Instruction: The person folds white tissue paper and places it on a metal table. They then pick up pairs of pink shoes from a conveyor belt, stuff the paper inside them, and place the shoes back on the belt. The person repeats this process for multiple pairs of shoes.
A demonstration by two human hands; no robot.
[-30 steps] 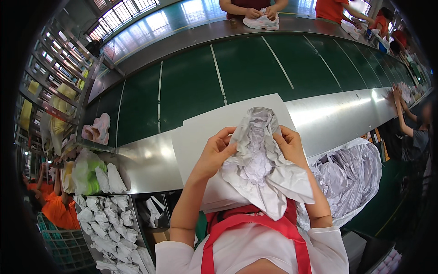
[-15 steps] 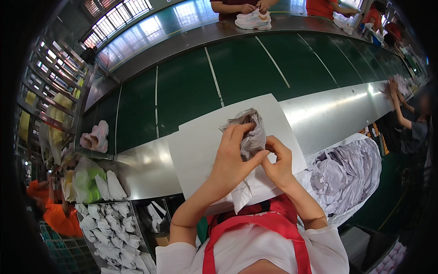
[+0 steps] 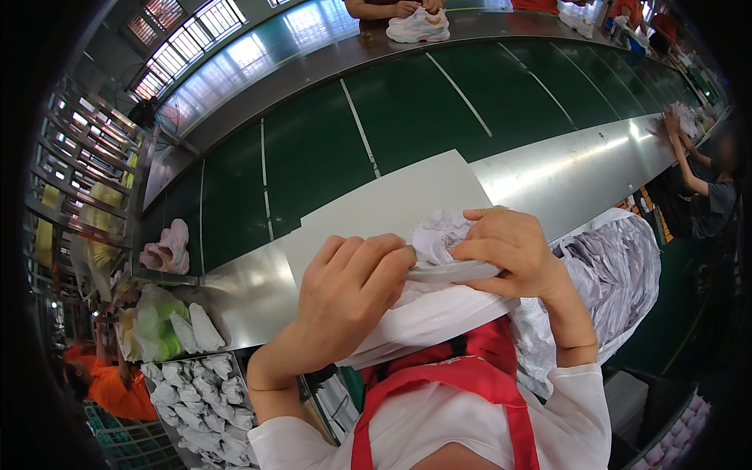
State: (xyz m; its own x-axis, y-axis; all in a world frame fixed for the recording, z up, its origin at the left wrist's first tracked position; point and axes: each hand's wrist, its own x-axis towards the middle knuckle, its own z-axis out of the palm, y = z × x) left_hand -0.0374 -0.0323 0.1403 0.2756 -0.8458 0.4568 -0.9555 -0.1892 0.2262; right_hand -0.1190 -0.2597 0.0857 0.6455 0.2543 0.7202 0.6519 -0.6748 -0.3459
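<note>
Close to my body, above the front part of a stack of white paper sheets point(image 3: 384, 200), both hands are on a crumpled sheet of thin white paper point(image 3: 439, 235). Bent fingers of my left hand point(image 3: 345, 294) close on the paper's left side. From the right, my right hand point(image 3: 513, 254) grips it, with thumb below and fingers over the top edge. A folded band of the paper stretches between the hands, and its bunched part sticks up behind that band. My left fingertips are partly hidden.
A large bag of crumpled paper point(image 3: 611, 290) stands at my right. At lower left, a bin holds several wrapped paper bundles point(image 3: 204, 399). A pink-white shoe point(image 3: 167, 249) sits left of the green conveyor point(image 3: 313, 164). Across it, a person handles another shoe point(image 3: 419, 26).
My hands have moved apart and nearer my body. The paper, earlier an upright crumpled wad between them, is now spread sideways with a folded band at its front.
</note>
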